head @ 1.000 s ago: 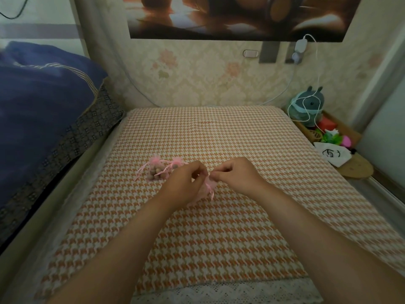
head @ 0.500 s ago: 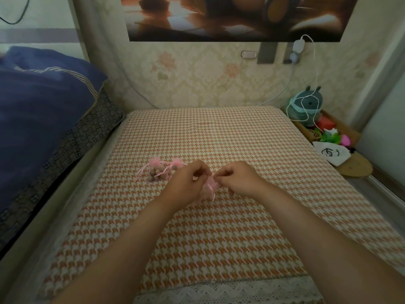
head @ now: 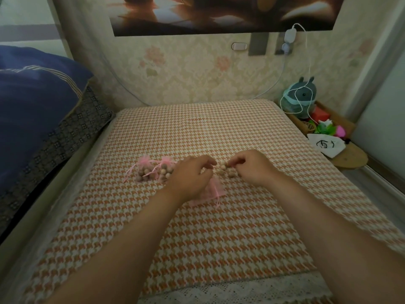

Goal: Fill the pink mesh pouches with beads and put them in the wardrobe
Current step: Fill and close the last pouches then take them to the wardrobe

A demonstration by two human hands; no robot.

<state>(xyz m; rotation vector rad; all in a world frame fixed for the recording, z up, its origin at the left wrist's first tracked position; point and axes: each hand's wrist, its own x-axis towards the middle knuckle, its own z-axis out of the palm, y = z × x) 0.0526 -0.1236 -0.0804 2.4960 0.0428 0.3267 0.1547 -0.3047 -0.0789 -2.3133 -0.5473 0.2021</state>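
Observation:
Two filled pink mesh pouches point(head: 144, 170) point(head: 166, 168) lie side by side on the houndstooth-covered table point(head: 197, 238), tied with pink ribbon. A flat pink pouch point(head: 213, 190) lies partly under my left hand point(head: 190, 177), whose fingers are loosely curled and reach toward a small cluster of loose wooden beads point(head: 221, 171). My right hand point(head: 252, 167) is just right of the beads, and its fingertips pinch one bead at the top of the cluster. The wardrobe is not identifiable in this view.
A bed with a blue quilt point(head: 32, 106) borders the table on the left. At the right stands a low shelf point(head: 341, 128) with a plush toy point(head: 300, 99), a white cable, a white pouch and small toys. The wallpapered wall is behind.
Both hands let go of the pink pouch they were pinching between them. It now lies flat under my left hand. My right hand moved right to the loose beads.

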